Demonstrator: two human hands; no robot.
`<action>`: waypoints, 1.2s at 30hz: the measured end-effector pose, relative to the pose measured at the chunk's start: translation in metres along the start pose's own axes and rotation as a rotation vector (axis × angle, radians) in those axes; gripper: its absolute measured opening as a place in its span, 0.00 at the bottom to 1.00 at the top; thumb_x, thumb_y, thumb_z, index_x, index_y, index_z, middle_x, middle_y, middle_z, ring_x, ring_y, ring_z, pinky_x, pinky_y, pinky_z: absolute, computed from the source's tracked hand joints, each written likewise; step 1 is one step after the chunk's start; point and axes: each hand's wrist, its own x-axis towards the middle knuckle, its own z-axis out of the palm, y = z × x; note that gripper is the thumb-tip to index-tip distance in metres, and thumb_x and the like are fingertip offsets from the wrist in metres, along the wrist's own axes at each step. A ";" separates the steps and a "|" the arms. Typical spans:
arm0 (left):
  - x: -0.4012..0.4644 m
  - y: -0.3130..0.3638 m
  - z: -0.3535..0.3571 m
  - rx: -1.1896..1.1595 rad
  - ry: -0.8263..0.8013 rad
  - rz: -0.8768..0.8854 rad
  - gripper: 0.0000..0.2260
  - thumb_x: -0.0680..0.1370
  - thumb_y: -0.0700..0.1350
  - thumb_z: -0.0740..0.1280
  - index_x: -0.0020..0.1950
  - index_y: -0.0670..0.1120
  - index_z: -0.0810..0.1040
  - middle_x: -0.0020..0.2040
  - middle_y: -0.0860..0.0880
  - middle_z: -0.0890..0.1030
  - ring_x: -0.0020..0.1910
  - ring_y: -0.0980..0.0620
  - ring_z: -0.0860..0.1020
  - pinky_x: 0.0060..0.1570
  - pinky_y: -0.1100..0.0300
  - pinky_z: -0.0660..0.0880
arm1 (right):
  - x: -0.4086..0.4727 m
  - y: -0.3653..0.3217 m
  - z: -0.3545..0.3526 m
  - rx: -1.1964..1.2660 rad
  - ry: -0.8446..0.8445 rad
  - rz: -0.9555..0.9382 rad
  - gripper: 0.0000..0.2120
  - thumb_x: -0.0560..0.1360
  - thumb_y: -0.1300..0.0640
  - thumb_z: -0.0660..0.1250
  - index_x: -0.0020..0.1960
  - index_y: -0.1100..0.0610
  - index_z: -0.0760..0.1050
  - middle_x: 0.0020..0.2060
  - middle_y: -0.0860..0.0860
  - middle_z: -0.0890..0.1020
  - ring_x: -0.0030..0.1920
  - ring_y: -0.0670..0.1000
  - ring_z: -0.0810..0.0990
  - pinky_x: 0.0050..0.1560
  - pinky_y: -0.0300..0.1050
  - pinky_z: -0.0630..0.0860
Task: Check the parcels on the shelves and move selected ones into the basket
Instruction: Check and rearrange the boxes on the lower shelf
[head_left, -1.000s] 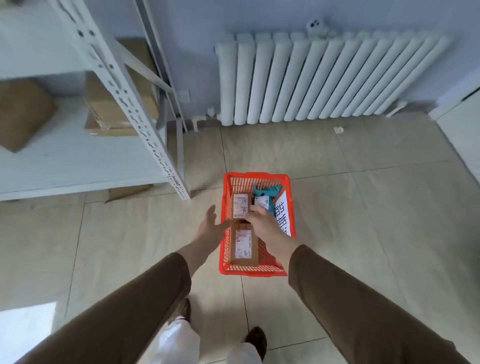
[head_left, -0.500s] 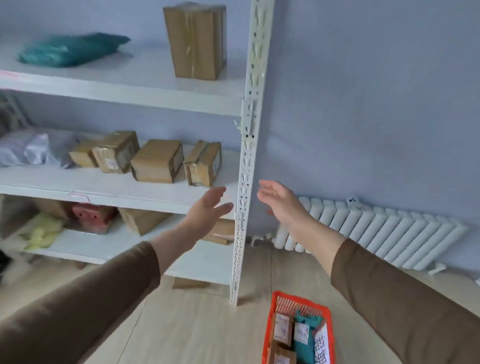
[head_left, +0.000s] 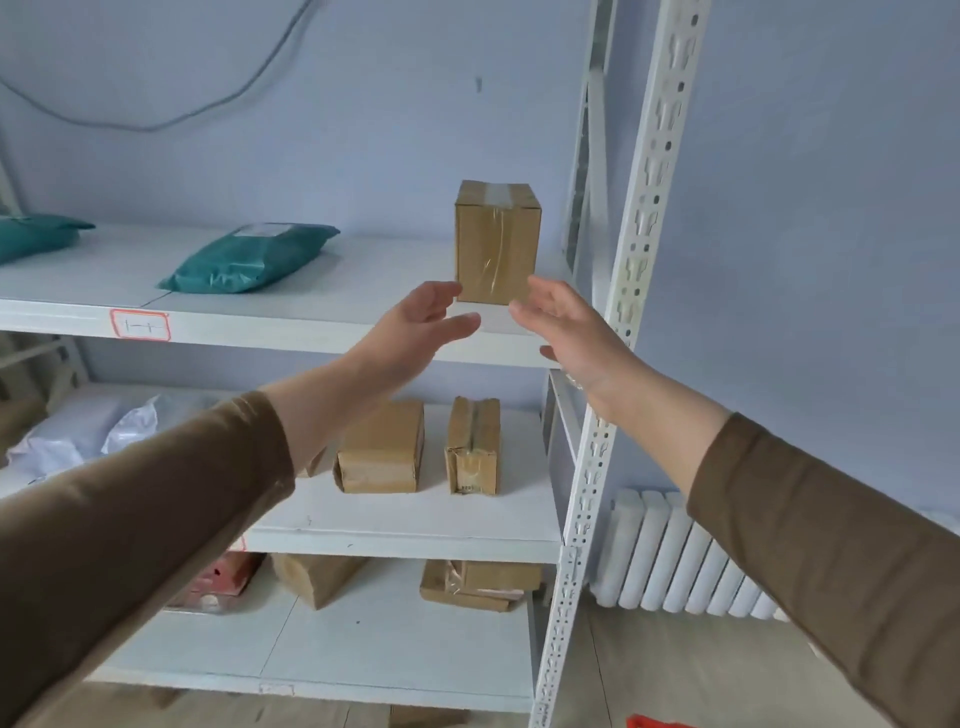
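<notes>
A tall taped cardboard box (head_left: 497, 241) stands upright near the right end of the upper white shelf (head_left: 291, 332). My left hand (head_left: 415, 327) is open just below and left of the box, fingers apart, not touching it. My right hand (head_left: 571, 332) is open just below and right of it, also apart from it. Both hands hold nothing. Only a red corner of the basket (head_left: 654, 721) shows at the bottom edge.
A teal mailer bag (head_left: 249, 258) lies left on the upper shelf. Two cardboard boxes (head_left: 382, 449) (head_left: 472, 447) and white bags (head_left: 78, 431) sit on the middle shelf; more boxes (head_left: 483, 584) below. A perforated upright post (head_left: 618, 332) stands beside my right hand. A radiator (head_left: 675, 556) lines the wall.
The view rose from the basket on the floor to the shelves. Both empty hands lifted from the basket up to the upper shelf, either side of the tall box.
</notes>
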 end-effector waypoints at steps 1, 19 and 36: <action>0.009 -0.001 -0.005 0.005 -0.016 0.003 0.28 0.81 0.54 0.69 0.80 0.54 0.66 0.80 0.51 0.67 0.78 0.53 0.66 0.74 0.56 0.63 | 0.007 -0.002 0.001 -0.009 0.002 0.002 0.31 0.81 0.41 0.66 0.81 0.45 0.61 0.79 0.44 0.67 0.77 0.48 0.67 0.78 0.56 0.64; 0.221 -0.016 -0.041 -0.173 -0.036 -0.128 0.47 0.75 0.66 0.70 0.85 0.55 0.49 0.85 0.51 0.54 0.84 0.44 0.54 0.82 0.43 0.52 | 0.206 0.015 -0.035 0.113 0.177 0.146 0.41 0.77 0.31 0.65 0.83 0.44 0.54 0.83 0.46 0.59 0.82 0.53 0.59 0.80 0.60 0.58; 0.277 -0.039 -0.034 -0.443 -0.163 -0.105 0.17 0.79 0.58 0.68 0.64 0.50 0.79 0.57 0.52 0.83 0.59 0.52 0.80 0.60 0.58 0.75 | 0.263 0.019 0.009 0.326 0.357 0.273 0.28 0.75 0.36 0.67 0.71 0.47 0.76 0.64 0.47 0.82 0.65 0.50 0.79 0.68 0.48 0.72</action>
